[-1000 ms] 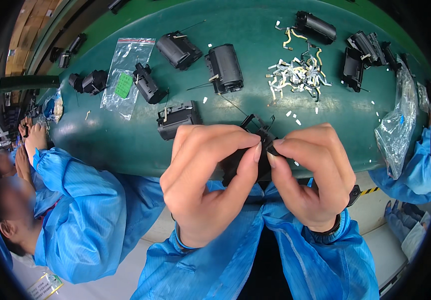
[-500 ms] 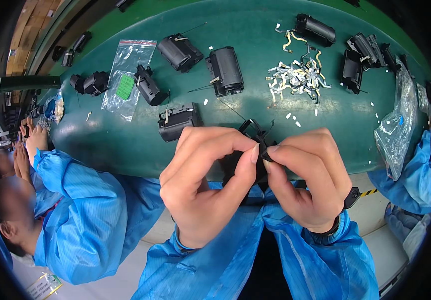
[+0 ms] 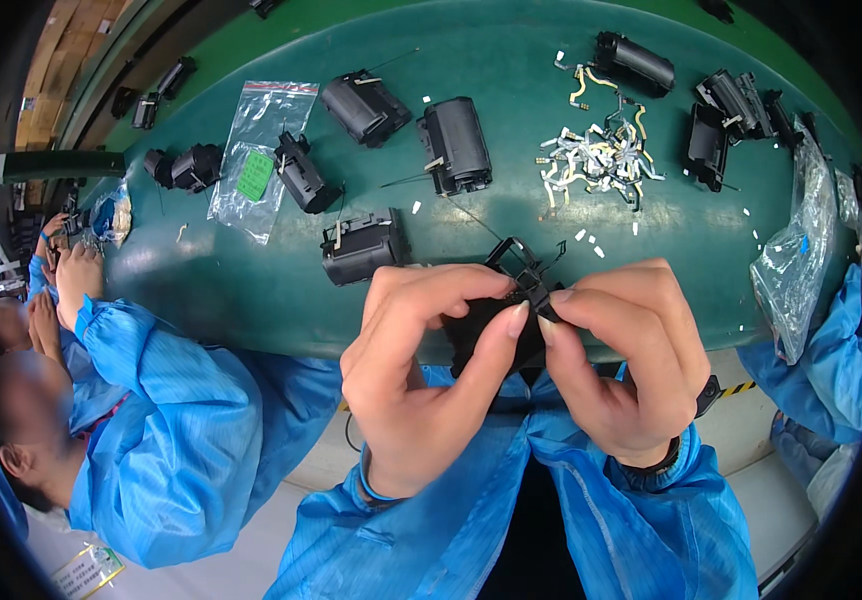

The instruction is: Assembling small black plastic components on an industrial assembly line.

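A black plastic housing (image 3: 523, 268) with a thin wire is held up between both hands at the table's near edge. My left hand (image 3: 431, 360) pinches its left side with thumb and index finger. The fingertips of my right hand (image 3: 636, 360) close on its right side. Much of the housing's lower body is hidden behind my left fingers. Just beyond my left hand lies a similar black housing (image 3: 363, 250) with a light strip on it. Another black housing (image 3: 457, 145) rests farther back on the green table (image 3: 251, 310).
A pile of white and yellow flex cables (image 3: 601, 165) lies back right, with small white pieces around it. A clear zip bag (image 3: 266, 130) with a green label lies left. Clear plastic wrap (image 3: 796, 260) is at right. A co-worker in a blue sleeve (image 3: 166, 400) sits at left.
My left hand has shifted a little right and its thumb has moved apart from my right fingertips. More of the black housing shows between the hands.
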### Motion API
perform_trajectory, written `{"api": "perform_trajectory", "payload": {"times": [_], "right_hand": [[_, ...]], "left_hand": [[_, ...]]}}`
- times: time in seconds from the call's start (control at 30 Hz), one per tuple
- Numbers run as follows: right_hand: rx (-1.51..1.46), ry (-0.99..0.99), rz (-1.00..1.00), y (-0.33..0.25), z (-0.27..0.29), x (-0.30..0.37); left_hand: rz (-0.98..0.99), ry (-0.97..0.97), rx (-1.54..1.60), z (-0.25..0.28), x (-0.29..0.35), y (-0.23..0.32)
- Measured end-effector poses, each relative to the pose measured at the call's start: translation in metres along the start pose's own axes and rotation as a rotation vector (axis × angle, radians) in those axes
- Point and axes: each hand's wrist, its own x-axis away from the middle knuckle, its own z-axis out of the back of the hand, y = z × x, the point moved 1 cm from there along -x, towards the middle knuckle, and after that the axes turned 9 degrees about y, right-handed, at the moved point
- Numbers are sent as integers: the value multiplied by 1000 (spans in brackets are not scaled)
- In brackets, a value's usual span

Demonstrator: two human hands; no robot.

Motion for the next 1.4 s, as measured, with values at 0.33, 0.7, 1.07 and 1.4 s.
{"api": "perform_trajectory", "payload": {"times": [0.33, 0.7, 1.07, 1.4], "right_hand": [[8, 9, 15, -1, -1, 0], [-2, -7, 29, -1, 1, -2], [75, -15, 202, 1, 1, 1], [6, -17, 44, -2, 2, -1]], "left_hand": [[-20, 78, -32, -2, 0, 1], [-177, -23, -82, 2, -7, 1], [-140, -96, -104, 9, -14, 8], [-243, -114, -131, 11, -18, 3]]}}
